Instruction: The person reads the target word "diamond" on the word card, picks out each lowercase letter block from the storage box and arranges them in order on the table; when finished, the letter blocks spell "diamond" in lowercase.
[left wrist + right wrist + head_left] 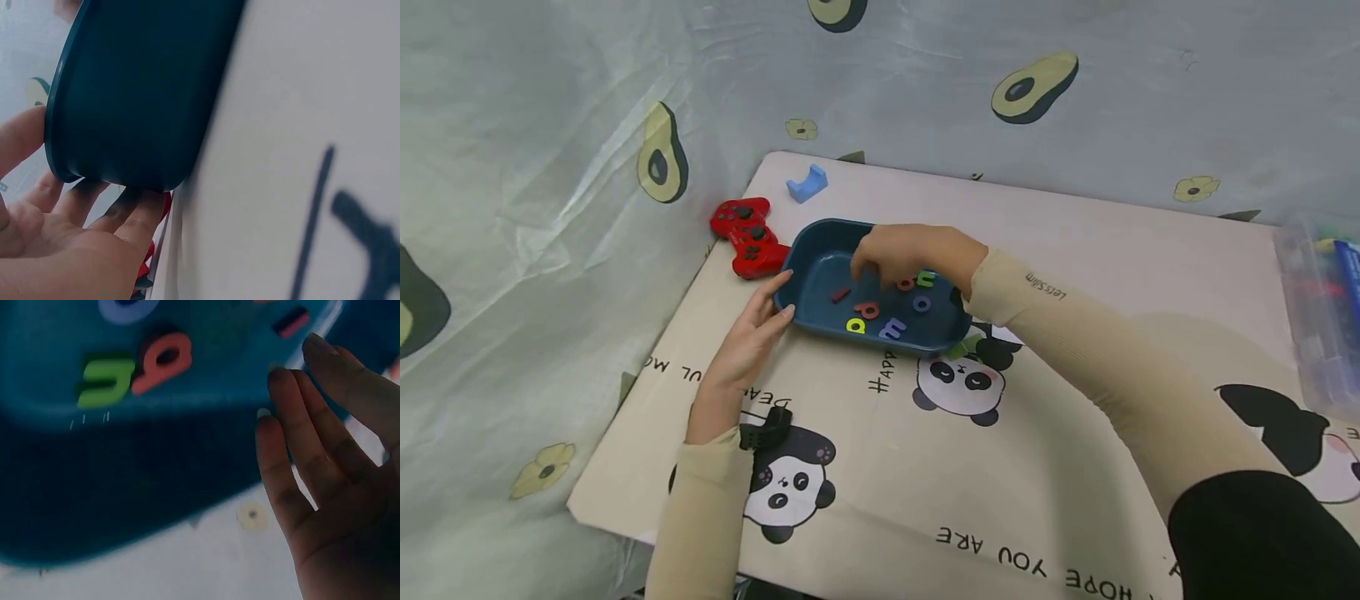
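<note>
A dark blue tray (812, 287) stands on the table with several small plastic letters in it. My left hand (743, 346) holds the tray's left end, thumb at the rim and fingers against the outer wall (144, 100). Over the inside of the tray, my right hand (901, 250) hangs with loosely bent fingers (290, 412); nothing shows between them. Near it lie a green letter (106, 381) and a red letter (164, 362). Closer to the front wall are a red "p" (867, 310), a yellow letter (856, 326), a purple "m" (892, 328) and a purple "o" (922, 304). A dark red bar (841, 295) lies left of them.
Left of the tray, a red game controller (751, 237) lies close to the table edge. Behind it is a light blue curved piece (807, 183). At the far right stands a clear plastic box (1311, 317) with items inside. A green piece (964, 347) lies by the tray's front right corner.
</note>
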A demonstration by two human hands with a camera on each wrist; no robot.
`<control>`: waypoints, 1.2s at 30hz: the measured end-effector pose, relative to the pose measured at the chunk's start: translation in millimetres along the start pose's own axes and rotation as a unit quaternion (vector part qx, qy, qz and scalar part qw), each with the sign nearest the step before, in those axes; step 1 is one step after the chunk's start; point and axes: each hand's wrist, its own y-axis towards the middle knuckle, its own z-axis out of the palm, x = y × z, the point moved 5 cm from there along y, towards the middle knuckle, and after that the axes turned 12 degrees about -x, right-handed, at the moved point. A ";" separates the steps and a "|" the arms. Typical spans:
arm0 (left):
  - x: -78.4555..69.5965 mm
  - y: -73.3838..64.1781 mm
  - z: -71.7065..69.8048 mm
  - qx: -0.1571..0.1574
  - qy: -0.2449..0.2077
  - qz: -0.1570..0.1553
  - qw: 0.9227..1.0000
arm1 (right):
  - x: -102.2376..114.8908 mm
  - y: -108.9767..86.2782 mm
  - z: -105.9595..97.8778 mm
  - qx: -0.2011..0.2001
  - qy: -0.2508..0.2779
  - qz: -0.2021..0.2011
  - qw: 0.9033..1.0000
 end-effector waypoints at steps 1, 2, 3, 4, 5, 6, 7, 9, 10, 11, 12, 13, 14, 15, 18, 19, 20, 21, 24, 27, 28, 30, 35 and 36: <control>0.4 0.2 1.4 0.002 -0.001 0.000 1.000 | -0.6 3.3 4.8 0.010 -0.003 0.000 1.000; 1.0 0.6 2.8 0.004 -0.002 -0.001 1.000 | -1.6 6.0 9.3 0.021 -0.003 0.000 1.000; 1.4 0.9 4.0 0.005 -0.002 -0.002 1.000 | -2.8 8.3 13.4 0.031 0.000 0.003 1.000; 1.8 1.2 5.0 0.006 -0.002 -0.003 1.000 | -4.0 9.9 17.0 0.040 0.005 0.007 0.999; 2.1 1.6 6.1 0.007 -0.002 -0.003 1.000 | -5.9 11.2 20.2 0.048 0.010 0.013 0.999; 2.2 2.0 7.0 0.008 -0.003 -0.003 1.000 | -7.6 12.2 23.0 0.055 0.017 0.021 0.998; 2.2 2.5 7.8 0.009 -0.004 -0.002 1.000 | -9.4 12.9 25.4 0.060 0.021 0.029 0.998; 2.2 3.3 8.9 0.010 -0.005 -0.001 1.000 | -12.8 14.1 29.6 0.075 0.027 0.044 0.996; 2.0 3.8 9.4 0.012 -0.006 0.000 1.000 | -14.1 14.5 31.3 0.082 0.028 0.050 0.995; 1.9 4.0 9.6 0.013 -0.007 0.000 1.000 | -15.1 15.2 32.5 0.088 0.027 0.054 0.994; 1.6 4.0 9.6 0.014 -0.007 -0.001 1.000 | -15.7 15.9 33.6 0.093 0.025 0.056 0.994; 1.3 3.9 9.4 0.013 -0.005 -0.002 1.000 | -15.9 16.8 34.5 0.098 0.023 0.057 0.993; 0.9 3.7 9.1 0.013 -0.003 -0.002 1.000 | -15.6 17.7 35.3 0.103 0.024 0.058 0.993; 0.4 3.2 8.6 0.012 -0.001 -0.002 1.000 | -15.0 18.8 36.0 0.107 0.025 0.057 0.992; -1.2 1.9 7.3 0.009 0.000 -0.003 1.000 | -11.4 22.5 38.4 0.120 0.027 0.041 0.992; -1.5 1.7 6.9 0.008 -0.001 -0.002 1.000 | -10.1 23.5 39.3 0.124 0.028 0.037 0.991; -1.8 1.5 6.7 0.009 -0.003 -0.002 1.000 | -9.0 24.5 40.3 0.128 0.029 0.033 0.991; -1.9 1.4 6.5 0.009 -0.005 -0.002 1.000 | -7.8 25.4 41.3 0.131 0.028 0.027 0.991; -1.8 1.1 5.8 0.010 -0.012 0.000 1.000 | -6.1 28.0 43.8 0.131 0.022 0.019 0.991; -1.3 1.0 4.5 0.009 -0.013 0.003 1.000 | -5.5 30.8 45.4 0.126 0.016 0.019 0.992; -1.1 0.9 3.9 0.009 -0.013 0.003 1.000 | -5.3 31.6 45.5 0.124 0.014 0.020 0.992; -0.9 0.6 2.7 0.008 -0.012 0.003 1.000 | -4.7 33.0 45.1 0.118 0.012 0.023 0.993; -1.6 -0.4 0.5 0.006 -0.010 0.001 1.000 | -4.3 35.8 43.4 0.100 0.011 0.037 0.994; -1.7 -0.4 -0.1 0.005 -0.010 0.001 1.000 | -4.6 36.5 43.0 0.097 0.010 0.040 0.994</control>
